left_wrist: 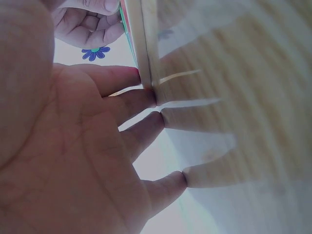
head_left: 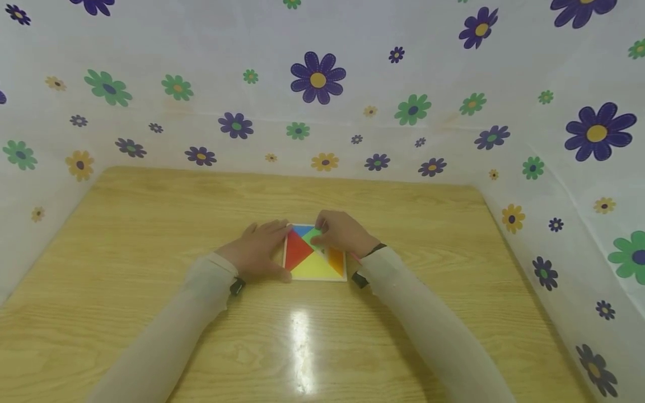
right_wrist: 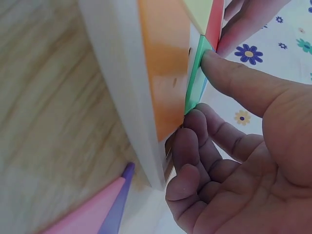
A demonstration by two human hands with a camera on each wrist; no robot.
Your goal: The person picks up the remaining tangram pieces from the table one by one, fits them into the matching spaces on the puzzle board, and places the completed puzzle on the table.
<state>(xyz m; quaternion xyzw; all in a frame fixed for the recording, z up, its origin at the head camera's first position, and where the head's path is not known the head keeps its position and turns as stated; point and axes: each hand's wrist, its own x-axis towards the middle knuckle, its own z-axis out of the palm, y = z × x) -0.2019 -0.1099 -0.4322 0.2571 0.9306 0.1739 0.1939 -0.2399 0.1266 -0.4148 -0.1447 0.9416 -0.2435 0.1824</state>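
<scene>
A square tangram tray [head_left: 318,280] with a pale rim lies on the table. My left hand [head_left: 257,252] rests along its left side, fingers spread, with fingertips at the tray's edge and on the tabletop in the left wrist view. My right hand [head_left: 346,234] pinches the green tangram piece [right_wrist: 197,78] near the tray's far right corner, thumb on its face and fingertips at its edge. Within the tray sit a red triangle [head_left: 296,252], a yellow triangle [head_left: 314,268], an orange piece [head_left: 336,261] and a blue piece [head_left: 302,229]. The right hand partly covers the green piece.
Beside the tray, a pink piece [right_wrist: 87,207] and a purple piece [right_wrist: 116,207] lie on the wooden table [head_left: 151,212], mostly hidden by the right wrist in the head view. A flower-printed white sheet [head_left: 201,45] surrounds the table's back and sides.
</scene>
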